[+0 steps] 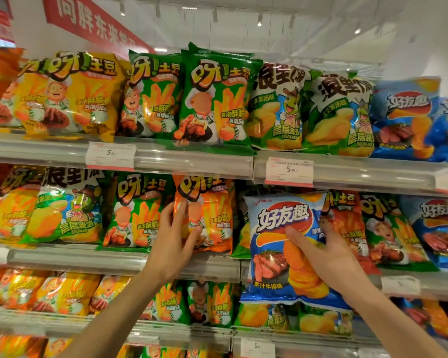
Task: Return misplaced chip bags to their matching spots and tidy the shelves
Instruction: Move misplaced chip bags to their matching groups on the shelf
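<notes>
My right hand [329, 257] grips a blue chip bag [277, 244] by its right side and holds it out in front of the middle shelf. My left hand [175, 236] grips the left edge of an orange chip bag [212, 215] that stands on the middle shelf [88, 259], thumb on the front. A green fries bag [135, 213] stands just left of the orange one. More blue bags [404, 120] of the same kind stand at the right end of the top shelf [192, 161] and at the far right of the middle shelf.
The top shelf holds yellow bags [70, 94], green fries bags [212, 99] and green-white bags [277, 107]. On the middle shelf a green-white bag [67, 210] sits among yellow and green ones. The lower shelf holds more mixed bags. Price tags [289, 171] hang on the shelf rails.
</notes>
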Motion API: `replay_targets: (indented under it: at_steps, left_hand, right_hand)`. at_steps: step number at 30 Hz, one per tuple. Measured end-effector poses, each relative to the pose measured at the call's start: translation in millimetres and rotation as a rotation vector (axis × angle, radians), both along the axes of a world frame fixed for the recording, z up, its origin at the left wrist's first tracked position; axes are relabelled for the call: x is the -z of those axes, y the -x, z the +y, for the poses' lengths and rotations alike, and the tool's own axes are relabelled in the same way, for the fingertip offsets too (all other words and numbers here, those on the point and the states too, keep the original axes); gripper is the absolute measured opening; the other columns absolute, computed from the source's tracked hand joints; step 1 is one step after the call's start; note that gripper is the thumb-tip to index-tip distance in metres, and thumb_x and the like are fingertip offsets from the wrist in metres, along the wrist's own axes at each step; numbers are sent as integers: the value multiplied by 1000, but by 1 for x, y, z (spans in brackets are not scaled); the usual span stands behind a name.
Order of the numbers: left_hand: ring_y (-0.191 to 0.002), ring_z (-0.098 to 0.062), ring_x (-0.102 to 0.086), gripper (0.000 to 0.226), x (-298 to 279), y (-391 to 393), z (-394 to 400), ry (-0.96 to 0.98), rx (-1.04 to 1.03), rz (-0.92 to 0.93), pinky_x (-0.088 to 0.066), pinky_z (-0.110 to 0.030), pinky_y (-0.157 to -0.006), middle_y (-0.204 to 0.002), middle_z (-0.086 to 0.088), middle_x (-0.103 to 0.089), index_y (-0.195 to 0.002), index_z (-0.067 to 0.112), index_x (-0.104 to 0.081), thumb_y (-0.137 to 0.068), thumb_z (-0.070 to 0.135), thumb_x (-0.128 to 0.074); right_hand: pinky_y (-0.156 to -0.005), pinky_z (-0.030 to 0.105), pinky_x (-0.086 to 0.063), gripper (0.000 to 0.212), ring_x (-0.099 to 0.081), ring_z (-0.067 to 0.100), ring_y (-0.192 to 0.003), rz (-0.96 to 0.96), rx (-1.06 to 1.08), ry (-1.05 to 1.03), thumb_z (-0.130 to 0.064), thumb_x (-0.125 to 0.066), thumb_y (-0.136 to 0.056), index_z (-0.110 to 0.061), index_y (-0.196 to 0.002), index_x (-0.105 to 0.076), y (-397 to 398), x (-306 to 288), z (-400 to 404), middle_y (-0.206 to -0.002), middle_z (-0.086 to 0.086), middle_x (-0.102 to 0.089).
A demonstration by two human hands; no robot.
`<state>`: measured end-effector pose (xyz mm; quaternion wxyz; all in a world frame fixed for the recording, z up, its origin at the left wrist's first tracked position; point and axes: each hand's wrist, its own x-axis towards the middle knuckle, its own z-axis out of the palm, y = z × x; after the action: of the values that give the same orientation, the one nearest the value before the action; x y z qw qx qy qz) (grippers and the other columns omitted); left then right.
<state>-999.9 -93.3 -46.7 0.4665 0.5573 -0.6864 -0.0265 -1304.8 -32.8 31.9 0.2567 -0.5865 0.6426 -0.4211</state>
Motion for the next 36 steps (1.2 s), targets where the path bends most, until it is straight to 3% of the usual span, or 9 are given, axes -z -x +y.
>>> replay_targets:
  at_steps: [2, 3, 5, 7, 12, 15, 23, 30, 36]
  left_hand:
    - [-112, -30, -62, 70, 1, -6, 3, -34, -14, -51, -55, -43, -91, -160, 1, -14, -157, 34, -15, -97, 54, -47]
    - [-117, -32, -60, 71, 0, -8, 3, -39, -27, -79, -53, -45, -96, -162, -1, -13, -157, 33, -15, -98, 53, -47]
    - [-143, -34, -36, 71, -3, -7, 3, -3, -75, -157, -41, -46, -112, -166, -8, -9, -159, 25, -18, -99, 48, -49]
    - [-152, -32, -17, 70, -7, -4, 2, 44, -113, -229, -33, -42, -115, -167, -12, -5, -158, 19, -21, -99, 42, -53]
    - [-144, -38, -32, 65, -11, 0, -2, 134, -122, -277, -50, -44, -99, -163, -18, -16, -153, 17, -31, -97, 27, -62]
    - [-141, -39, -33, 62, -8, 1, -1, 172, -85, -331, -53, -43, -91, -161, -19, -20, -152, 27, -31, -98, 21, -60]
    - [-154, -32, -10, 61, 1, -11, 4, 173, -123, -505, -25, -51, -120, -166, -13, -11, -157, 28, -27, -102, 52, -37]
    - [-155, -33, 3, 84, -11, -2, -14, 182, -116, -747, -19, -57, -121, -168, -13, 5, -160, 35, -7, -92, 79, -29]
    - [-154, -35, 4, 81, -10, 0, -28, 166, -159, -784, -20, -59, -120, -168, -14, 6, -160, 34, -12, -93, 77, -30]
  right_hand:
    - [-95, 37, -47, 100, -58, 22, -114, -7, 7, -19, -75, -63, -72, -22, -152, -35, -1, 0, -1, -136, 1, -58]
    - [-99, 41, -48, 106, -57, 25, -121, -8, 12, -19, -80, -63, -67, -22, -152, -36, -1, 1, -3, -141, 1, -57]
    - [-103, 49, -49, 116, -56, 27, -126, -11, 13, -29, -87, -61, -57, -22, -151, -37, -3, 1, -3, -141, 2, -57]
    - [-102, 50, -50, 120, -58, 26, -123, -11, 13, -28, -92, -59, -52, -22, -148, -41, -5, 2, -5, -138, 1, -60]
    - [-99, 51, -52, 137, -60, 27, -122, 31, 32, -32, -105, -51, -36, -24, -146, -43, -6, 4, -9, -136, 1, -62]
    - [-100, 52, -52, 138, -58, 28, -125, 41, 23, -37, -106, -50, -35, -25, -147, -42, -5, 8, -11, -139, 1, -60]
    - [-100, 52, -52, 136, -58, 26, -124, 55, 35, -43, -105, -51, -38, -24, -147, -42, -4, 7, -8, -138, 0, -61]
    - [-106, 44, -41, 107, -48, 23, -129, 56, 5, -56, -75, -59, -73, -18, -157, -26, -9, -2, -8, -150, 6, -47]
    - [-109, 49, -44, 128, -48, 28, -135, 82, 18, -56, -92, -55, -53, -20, -155, -30, -10, -1, -9, -151, 4, -49]
